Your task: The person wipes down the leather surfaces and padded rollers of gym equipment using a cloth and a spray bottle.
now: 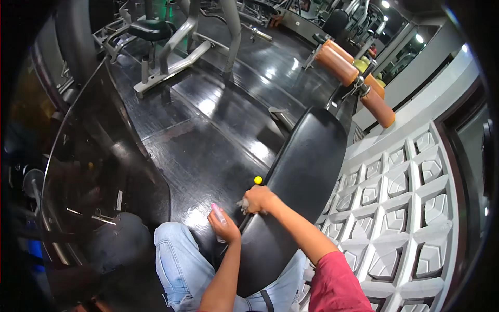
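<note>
A small clear bottle with a pink top (220, 217) is gripped in my left hand (226, 229), just left of the padded bench. My right hand (260, 199) is closed around a crumpled grey cloth (243, 205) at the left edge of the long black bench pad (306, 161). Right beyond that hand's knuckles shows a round yellow knob-like thing (258, 180); what it is fixed to is hidden. I sit astride the near end of the bench, my jeans (176, 257) on either side of it.
Orange foam rollers (338, 62) stand past the bench's far end. A white wall of raised blocks (395, 213) runs along the right. On the left is a dark glossy panel (104, 156). A grey-framed machine with a black seat (150, 30) stands on the dark floor (208, 135).
</note>
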{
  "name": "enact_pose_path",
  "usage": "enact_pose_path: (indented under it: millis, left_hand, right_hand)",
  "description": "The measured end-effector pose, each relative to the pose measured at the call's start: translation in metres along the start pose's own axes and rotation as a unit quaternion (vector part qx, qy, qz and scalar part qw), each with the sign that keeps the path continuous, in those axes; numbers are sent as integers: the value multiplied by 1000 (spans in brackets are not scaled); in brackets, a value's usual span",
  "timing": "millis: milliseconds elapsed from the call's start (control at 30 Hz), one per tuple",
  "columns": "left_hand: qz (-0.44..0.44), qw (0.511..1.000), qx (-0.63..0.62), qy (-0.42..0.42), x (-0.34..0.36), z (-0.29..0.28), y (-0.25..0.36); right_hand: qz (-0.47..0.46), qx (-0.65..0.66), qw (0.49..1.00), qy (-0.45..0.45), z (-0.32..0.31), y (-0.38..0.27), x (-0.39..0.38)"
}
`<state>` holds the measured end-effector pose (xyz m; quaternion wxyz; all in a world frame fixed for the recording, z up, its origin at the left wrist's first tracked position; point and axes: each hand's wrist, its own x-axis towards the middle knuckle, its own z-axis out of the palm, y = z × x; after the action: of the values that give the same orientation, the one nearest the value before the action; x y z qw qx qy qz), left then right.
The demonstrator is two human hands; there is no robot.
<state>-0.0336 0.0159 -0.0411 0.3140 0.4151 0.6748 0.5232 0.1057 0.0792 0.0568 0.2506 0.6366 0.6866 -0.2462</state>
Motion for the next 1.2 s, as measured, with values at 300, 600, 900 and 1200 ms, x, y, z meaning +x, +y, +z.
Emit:
enact_pose_path:
  millis: [300, 600, 900, 1200]
  left_hand:
    - [156, 948, 166, -223, -27, -75, -19]
    - [142, 944, 202, -217, -32, -92, -11]
    - [138, 937, 243, -209, -36, -81, -9]
    - [84, 925, 259, -265, -31, -85, 0]
  right_hand:
    - [27, -77, 994, 78, 31, -38, 2]
    - [27, -64, 996, 48, 4, -17, 4]
    - [-66, 3, 997, 51, 58, -70, -6]
    - [23, -7, 989, 146, 27, -20, -27]
